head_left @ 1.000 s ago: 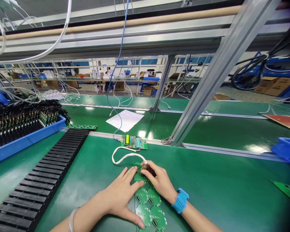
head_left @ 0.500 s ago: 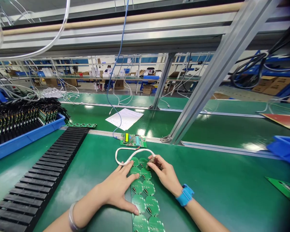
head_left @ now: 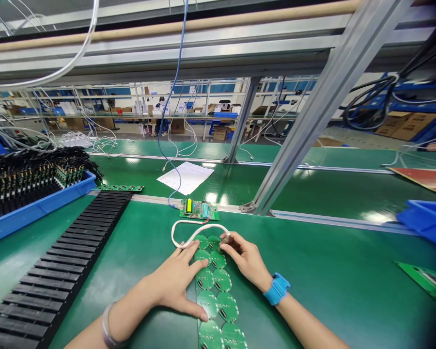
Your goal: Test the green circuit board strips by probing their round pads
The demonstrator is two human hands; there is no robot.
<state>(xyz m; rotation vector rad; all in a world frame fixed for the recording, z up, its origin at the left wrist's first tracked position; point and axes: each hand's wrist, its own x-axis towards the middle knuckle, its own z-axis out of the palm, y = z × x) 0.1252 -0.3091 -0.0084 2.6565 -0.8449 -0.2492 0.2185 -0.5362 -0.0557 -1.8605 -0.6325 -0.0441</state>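
Observation:
A panel of round green circuit boards lies on the green bench in front of me, in two columns. My left hand rests on its left edge, fingers spread. At the panel's far right, my right hand pinches a small probe head, mostly hidden by the fingers. It touches or hovers close over a board; I cannot tell which. From it a white sleeved cable loops back to a green programmer board with a lit yellow-green display.
A black slotted rack runs along the left, beside a blue tray packed with boards and black wires. A paper sheet lies behind the rail. A metal post slants up at right, near a blue bin.
The view has shifted very slightly. Both hands, the panel and the cable keep nearly the same places relative to each other.

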